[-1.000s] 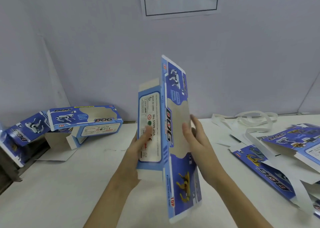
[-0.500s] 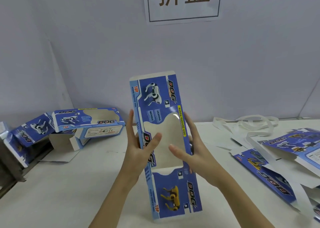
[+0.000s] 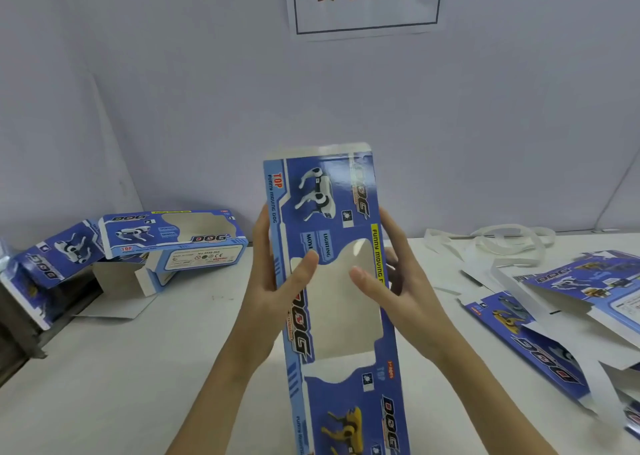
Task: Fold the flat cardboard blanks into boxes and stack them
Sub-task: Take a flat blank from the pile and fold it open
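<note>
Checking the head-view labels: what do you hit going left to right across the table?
Folded boxes → left hand → held flat box blank → right hand → white strapping bands → pile of flat blanks.

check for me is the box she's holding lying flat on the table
No, both hands, left hand and right hand, hold the box upright in the air above the table.
</note>
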The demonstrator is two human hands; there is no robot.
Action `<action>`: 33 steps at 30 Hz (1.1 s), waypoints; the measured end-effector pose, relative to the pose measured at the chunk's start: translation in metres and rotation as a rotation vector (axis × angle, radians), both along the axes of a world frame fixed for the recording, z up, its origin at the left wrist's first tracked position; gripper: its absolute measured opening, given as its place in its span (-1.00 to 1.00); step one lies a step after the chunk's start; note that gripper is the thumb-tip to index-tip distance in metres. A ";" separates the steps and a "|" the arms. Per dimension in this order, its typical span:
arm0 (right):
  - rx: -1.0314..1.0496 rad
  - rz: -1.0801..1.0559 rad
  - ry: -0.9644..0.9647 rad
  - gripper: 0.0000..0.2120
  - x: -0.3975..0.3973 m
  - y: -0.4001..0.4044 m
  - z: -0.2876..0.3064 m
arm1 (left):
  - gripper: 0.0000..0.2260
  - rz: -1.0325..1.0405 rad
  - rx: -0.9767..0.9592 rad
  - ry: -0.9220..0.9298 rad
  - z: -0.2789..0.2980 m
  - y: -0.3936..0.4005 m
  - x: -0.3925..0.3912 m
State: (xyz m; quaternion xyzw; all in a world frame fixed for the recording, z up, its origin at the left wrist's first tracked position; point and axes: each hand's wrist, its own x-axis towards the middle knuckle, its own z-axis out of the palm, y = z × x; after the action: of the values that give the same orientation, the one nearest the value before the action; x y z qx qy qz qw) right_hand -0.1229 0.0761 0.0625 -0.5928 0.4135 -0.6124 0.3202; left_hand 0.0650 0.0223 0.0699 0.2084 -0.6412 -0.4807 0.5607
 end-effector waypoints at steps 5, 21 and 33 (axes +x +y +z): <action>-0.023 0.009 -0.030 -0.30 0.007 -0.003 -0.006 | -0.52 0.048 0.082 0.015 -0.002 -0.002 -0.002; -0.088 -0.129 -0.077 -0.72 0.016 0.005 -0.005 | -0.65 -0.002 0.140 -0.071 -0.006 0.000 -0.003; -0.107 -0.129 -0.154 -0.79 0.013 0.001 -0.007 | -0.72 0.021 0.136 -0.095 -0.011 -0.004 -0.005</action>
State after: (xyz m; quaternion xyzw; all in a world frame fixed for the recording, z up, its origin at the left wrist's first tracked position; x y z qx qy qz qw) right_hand -0.1098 0.0768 0.0552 -0.5323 0.3917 -0.6966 0.2791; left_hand 0.0597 0.0179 0.0590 0.2751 -0.6306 -0.5070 0.5192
